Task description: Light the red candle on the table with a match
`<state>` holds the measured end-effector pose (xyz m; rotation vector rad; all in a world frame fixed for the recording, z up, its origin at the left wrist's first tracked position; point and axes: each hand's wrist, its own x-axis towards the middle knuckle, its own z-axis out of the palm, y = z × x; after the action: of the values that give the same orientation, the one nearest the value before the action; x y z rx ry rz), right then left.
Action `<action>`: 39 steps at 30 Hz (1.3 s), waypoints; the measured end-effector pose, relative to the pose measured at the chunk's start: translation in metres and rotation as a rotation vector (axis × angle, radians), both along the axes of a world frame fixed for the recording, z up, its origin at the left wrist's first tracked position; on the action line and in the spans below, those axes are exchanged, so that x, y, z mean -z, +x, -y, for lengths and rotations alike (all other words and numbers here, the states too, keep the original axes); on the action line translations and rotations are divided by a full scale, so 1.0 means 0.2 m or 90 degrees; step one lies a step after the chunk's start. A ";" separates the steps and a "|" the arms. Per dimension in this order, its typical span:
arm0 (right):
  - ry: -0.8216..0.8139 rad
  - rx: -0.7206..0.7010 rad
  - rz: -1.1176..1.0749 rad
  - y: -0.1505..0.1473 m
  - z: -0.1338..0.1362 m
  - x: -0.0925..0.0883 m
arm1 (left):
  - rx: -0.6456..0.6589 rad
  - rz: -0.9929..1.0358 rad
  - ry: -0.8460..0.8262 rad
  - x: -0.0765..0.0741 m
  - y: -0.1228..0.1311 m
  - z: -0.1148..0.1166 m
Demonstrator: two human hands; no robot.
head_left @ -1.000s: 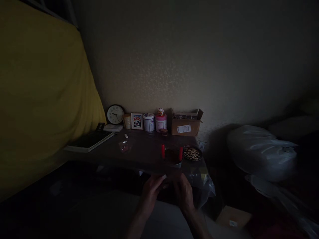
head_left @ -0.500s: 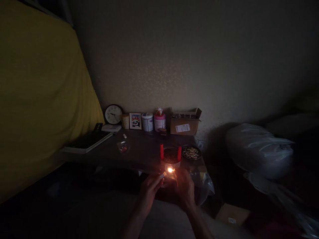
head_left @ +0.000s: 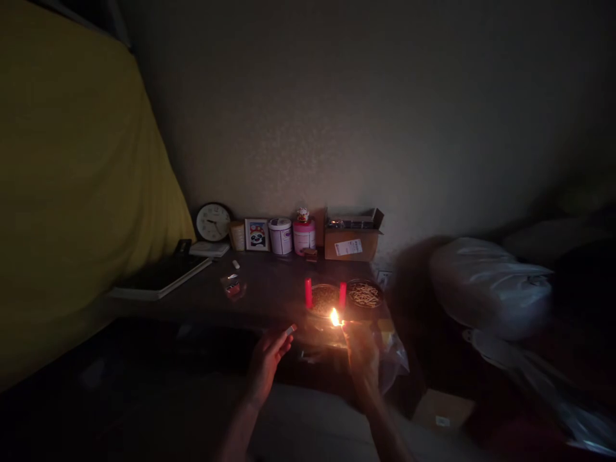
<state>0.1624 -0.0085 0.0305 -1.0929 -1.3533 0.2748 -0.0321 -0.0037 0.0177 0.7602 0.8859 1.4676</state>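
My right hand [head_left: 362, 351], blurred, is closed on a thin burning stick, which looks like a match. Its bright flame [head_left: 335, 317] rises just left of the fingertips, at the near rim of a round dish [head_left: 332, 314] with dark grainy contents. Two upright red candles [head_left: 308, 293] flank this dish, one on each side; neither shows a flame. My left hand [head_left: 267, 362], lower and to the left, grips a small pale object [head_left: 290, 330] that looks like a lighter, its end poking past the fingers. A dark plate of pale sticks [head_left: 364, 295] lies behind the right hand.
The dark table [head_left: 269, 282] carries a small packet [head_left: 233, 287] and a large book [head_left: 163, 279]. Along the wall stand a clock [head_left: 213, 222], a panda picture [head_left: 256, 235], two tubs [head_left: 281, 236] and an open cardboard box [head_left: 351, 237]. Plastic bags [head_left: 491, 289] fill the right.
My hands have moved apart: the left went left with the lighter-like object, the right slightly right. The flame on the stick is taller and nearer the dish.
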 end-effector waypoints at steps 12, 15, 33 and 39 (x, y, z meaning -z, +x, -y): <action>-0.067 0.019 -0.052 0.02 -0.03 0.04 | -0.043 -0.075 0.018 0.08 -0.05 -0.12; -0.072 0.018 -0.056 0.02 -0.03 0.04 | -0.049 -0.078 0.002 0.11 -0.06 -0.12; -0.121 -0.109 -0.103 -0.03 -0.05 -0.01 | -0.037 -0.082 -0.001 0.15 -0.09 -0.12; -0.110 -0.119 -0.144 -0.07 -0.08 -0.07 | -0.047 -0.057 -0.011 0.12 -0.10 -0.10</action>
<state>0.1481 0.0069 0.0438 -1.0432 -1.2460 0.6446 -0.0515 0.0164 -0.0058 0.7925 1.0033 1.4978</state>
